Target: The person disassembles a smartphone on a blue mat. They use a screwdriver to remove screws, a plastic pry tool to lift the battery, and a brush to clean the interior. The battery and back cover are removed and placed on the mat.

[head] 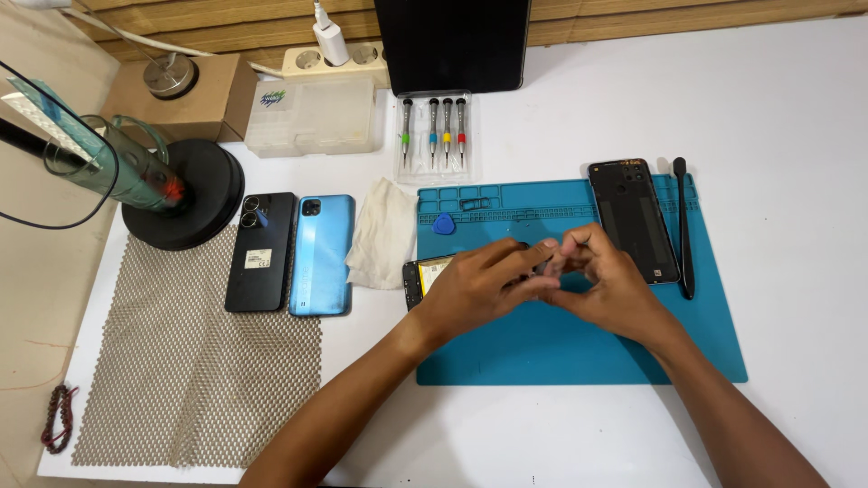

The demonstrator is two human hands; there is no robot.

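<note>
White table [796, 136], blue work mat [561, 348], mesh pad [190, 380], two phones [289, 255], cloth [384, 233], screwdriver set [434, 136]

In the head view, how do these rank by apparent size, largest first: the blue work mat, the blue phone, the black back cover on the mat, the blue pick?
1. Blue work mat
2. Blue phone and black back cover: these look about alike, so I do not rank them.
3. Blue pick
</note>
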